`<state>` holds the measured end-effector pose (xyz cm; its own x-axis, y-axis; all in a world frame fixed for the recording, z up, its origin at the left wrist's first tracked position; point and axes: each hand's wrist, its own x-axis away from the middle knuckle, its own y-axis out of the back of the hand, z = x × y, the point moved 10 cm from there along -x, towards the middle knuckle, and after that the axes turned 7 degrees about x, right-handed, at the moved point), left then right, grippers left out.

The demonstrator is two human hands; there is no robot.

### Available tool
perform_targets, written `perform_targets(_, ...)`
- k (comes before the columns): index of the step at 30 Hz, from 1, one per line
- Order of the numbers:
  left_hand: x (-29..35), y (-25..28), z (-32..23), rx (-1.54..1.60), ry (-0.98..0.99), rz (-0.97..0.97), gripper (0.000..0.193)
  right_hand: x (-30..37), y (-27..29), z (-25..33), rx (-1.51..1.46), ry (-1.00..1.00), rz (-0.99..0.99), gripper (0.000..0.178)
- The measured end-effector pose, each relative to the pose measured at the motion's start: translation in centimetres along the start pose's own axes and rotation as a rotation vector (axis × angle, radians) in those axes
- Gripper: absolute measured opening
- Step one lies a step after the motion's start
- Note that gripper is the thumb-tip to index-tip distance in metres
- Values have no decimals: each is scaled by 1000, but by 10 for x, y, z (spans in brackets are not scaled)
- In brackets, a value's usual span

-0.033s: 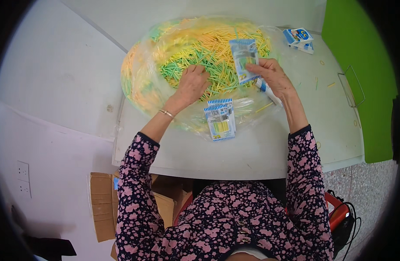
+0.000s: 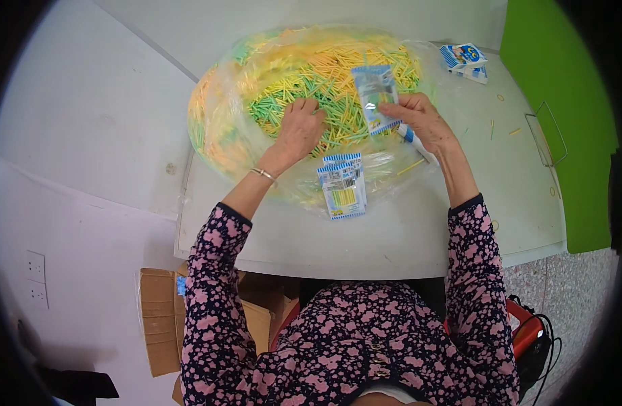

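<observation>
Slightly lower and farther left than in the earlier frame, the blue-and-white packet (image 2: 376, 82) has shifted with the right hand (image 2: 425, 120), while the left hand (image 2: 299, 132) stays in almost the same spot, its bracelet (image 2: 262, 176) and forearm shifted a little to the right. Right thumb and fingers are pinched together on the packet's lower right side, keeping it raised over the heap with its see-through window facing up. Left fingers are bent down into the thin sticks (image 2: 270, 111), their tips buried; whether they grip any cannot be told.

Around both hands, the green, yellow and orange sticks fill a large clear plastic bag (image 2: 382, 162) that lies wide open on the white worktop (image 2: 392, 247). Just beneath the right wrist sits a white-and-blue item (image 2: 417, 143), partly covered by the hand. Nearer the body, a small stack of packets (image 2: 341, 193) overlaps the bag's front edge, the top one showing yellow-green sticks in its window.

Farther right, a few loose sticks (image 2: 515, 132) are scattered on the worktop, and more packets (image 2: 463, 56) lie piled at the back corner, near a green panel (image 2: 551, 68). Below the worktop, on the left, stands a cardboard box (image 2: 158, 325).
</observation>
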<state>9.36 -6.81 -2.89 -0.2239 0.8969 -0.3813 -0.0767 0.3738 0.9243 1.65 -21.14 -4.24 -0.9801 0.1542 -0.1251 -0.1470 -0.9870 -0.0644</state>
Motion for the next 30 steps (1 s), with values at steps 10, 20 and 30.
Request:
perform_targets(10, -29, -25, 7, -395, 15, 149, 9, 4, 5, -21, 13, -57, -10, 22)
perform_targets(20, -28, 28, 51, 767, 504, -6, 10, 2, -9, -33, 92, -100, 69, 22)
perform_targets(30, -36, 94, -1, 1100, 319, -455, 30, 2, -24, -41, 144, -112, 143, 20)
